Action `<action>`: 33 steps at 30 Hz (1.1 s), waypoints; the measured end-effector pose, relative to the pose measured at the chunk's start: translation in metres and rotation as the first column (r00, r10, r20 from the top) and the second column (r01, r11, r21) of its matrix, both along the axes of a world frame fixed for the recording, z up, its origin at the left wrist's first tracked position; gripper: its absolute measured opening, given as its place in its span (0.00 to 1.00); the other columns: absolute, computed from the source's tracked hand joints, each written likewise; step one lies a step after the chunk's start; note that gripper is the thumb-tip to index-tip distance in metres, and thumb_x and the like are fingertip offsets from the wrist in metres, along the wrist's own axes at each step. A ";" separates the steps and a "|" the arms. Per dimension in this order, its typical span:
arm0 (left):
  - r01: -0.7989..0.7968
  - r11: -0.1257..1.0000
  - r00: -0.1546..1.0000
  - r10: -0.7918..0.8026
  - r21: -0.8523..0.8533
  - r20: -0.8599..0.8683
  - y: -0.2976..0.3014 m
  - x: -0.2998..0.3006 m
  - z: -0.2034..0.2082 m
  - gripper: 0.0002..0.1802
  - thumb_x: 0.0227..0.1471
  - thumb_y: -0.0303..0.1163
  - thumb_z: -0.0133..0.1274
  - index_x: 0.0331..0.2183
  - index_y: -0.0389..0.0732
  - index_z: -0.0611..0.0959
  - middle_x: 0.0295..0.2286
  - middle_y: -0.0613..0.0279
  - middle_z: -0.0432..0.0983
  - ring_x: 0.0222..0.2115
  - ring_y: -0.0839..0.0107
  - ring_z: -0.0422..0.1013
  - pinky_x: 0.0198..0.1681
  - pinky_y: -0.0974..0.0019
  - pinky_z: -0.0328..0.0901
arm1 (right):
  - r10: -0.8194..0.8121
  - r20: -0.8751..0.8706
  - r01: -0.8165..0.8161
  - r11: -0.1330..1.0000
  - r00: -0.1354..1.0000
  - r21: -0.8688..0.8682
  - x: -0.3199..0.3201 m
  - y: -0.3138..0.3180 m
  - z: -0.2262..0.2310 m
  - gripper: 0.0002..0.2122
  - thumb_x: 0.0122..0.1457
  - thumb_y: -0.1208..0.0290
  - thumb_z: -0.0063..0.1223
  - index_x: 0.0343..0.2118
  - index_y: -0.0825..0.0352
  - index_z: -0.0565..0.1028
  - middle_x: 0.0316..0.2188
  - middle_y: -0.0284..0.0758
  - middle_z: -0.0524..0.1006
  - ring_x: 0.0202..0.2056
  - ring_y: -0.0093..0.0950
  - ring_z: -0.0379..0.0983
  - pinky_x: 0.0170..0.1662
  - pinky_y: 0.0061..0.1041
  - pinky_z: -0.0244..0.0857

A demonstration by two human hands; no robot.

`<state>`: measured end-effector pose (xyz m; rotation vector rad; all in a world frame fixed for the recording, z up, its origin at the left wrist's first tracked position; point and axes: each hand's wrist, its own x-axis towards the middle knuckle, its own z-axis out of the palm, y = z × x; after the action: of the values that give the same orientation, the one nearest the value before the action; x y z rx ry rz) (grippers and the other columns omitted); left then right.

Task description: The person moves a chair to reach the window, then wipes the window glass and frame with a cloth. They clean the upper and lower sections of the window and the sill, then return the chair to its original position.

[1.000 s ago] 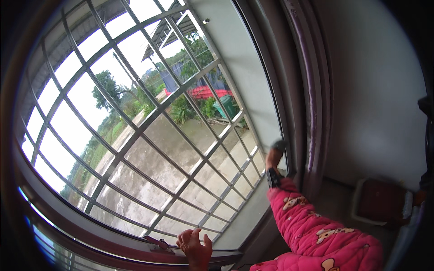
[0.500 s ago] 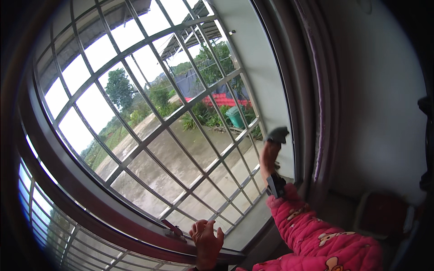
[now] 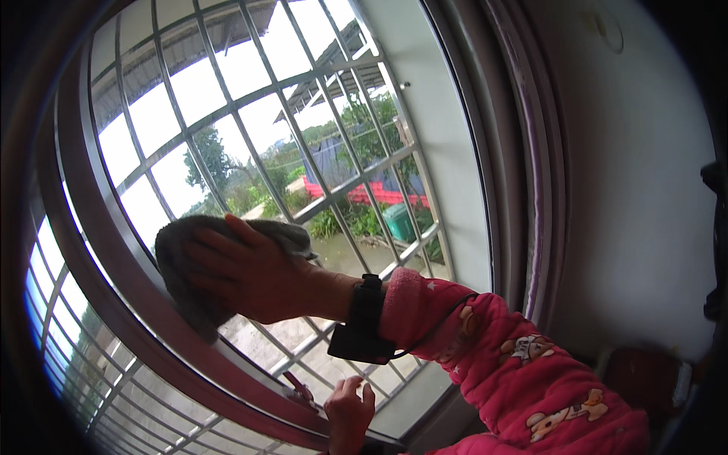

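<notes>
My right hand [image 3: 265,279] presses a dark grey-green cloth [image 3: 176,254] to the left part of the window, where glass and frame meet. Its fingers spread over the cloth, and the pink padded sleeve crosses from the lower right. A black device is strapped on that wrist. At the bottom, my left hand [image 3: 349,415] is raised beside the red window latch [image 3: 298,387]. Its fingers are loosely bent with the thumb apart, and nothing shows in them. The dark window frame [image 3: 140,330] curves past both hands.
Metal security bars [image 3: 326,201] stand beyond the window. Outside are a green bin [image 3: 398,222], plants and a paved yard. The brown frame side [image 3: 516,152] and a pale wall [image 3: 629,174] rise at the right, with a dark red object [image 3: 644,377] low in the corner.
My right hand has swept the cloth from the right side of the window across to the left. The view has shifted slightly. My left hand stays near the latch.
</notes>
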<state>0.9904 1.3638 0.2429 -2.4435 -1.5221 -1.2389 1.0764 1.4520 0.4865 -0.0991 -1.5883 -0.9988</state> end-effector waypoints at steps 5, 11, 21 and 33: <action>0.083 0.996 0.987 -0.086 0.030 0.138 0.030 -0.010 0.023 0.05 0.46 0.31 0.57 0.28 0.42 0.82 0.20 0.60 0.78 0.18 0.63 0.76 0.23 0.63 0.69 | -0.149 -0.159 0.151 0.989 0.976 0.000 0.031 0.026 0.104 0.26 0.50 0.64 0.58 0.53 0.64 0.69 0.55 0.49 0.65 0.58 0.48 0.59 0.58 0.51 0.54; 0.062 0.974 0.958 0.004 -0.217 0.287 0.051 -0.020 0.027 0.06 0.52 0.28 0.54 0.27 0.36 0.80 0.18 0.57 0.80 0.15 0.72 0.76 0.18 0.71 0.69 | -0.407 -0.497 0.451 0.892 0.766 -0.035 0.158 0.077 0.182 0.18 0.52 0.66 0.55 0.45 0.68 0.72 0.46 0.44 0.70 0.46 0.42 0.68 0.50 0.40 0.64; -0.012 0.999 0.991 0.006 0.040 0.130 0.063 -0.013 0.017 0.10 0.53 0.31 0.52 0.23 0.37 0.78 0.15 0.60 0.79 0.13 0.72 0.75 0.18 0.70 0.68 | -0.912 -0.380 0.796 0.343 0.154 -0.499 0.336 0.156 0.006 0.06 0.55 0.71 0.46 0.25 0.62 0.73 0.20 0.38 0.74 0.24 0.35 0.71 0.30 0.37 0.64; -0.058 0.997 0.987 0.051 0.045 0.153 0.075 -0.005 0.019 0.08 0.47 0.35 0.56 0.22 0.41 0.79 0.16 0.58 0.78 0.19 0.58 0.76 0.26 0.58 0.69 | -0.658 -0.731 -0.123 0.722 0.184 -0.681 0.289 0.150 -0.207 0.21 0.61 0.65 0.39 0.48 0.79 0.71 0.50 0.57 0.70 0.55 0.50 0.64 0.60 0.38 0.57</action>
<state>0.9849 1.4389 0.2623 -2.3087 -1.5614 -1.4643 1.3653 1.6024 0.2798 -1.3430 -0.5426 -0.3702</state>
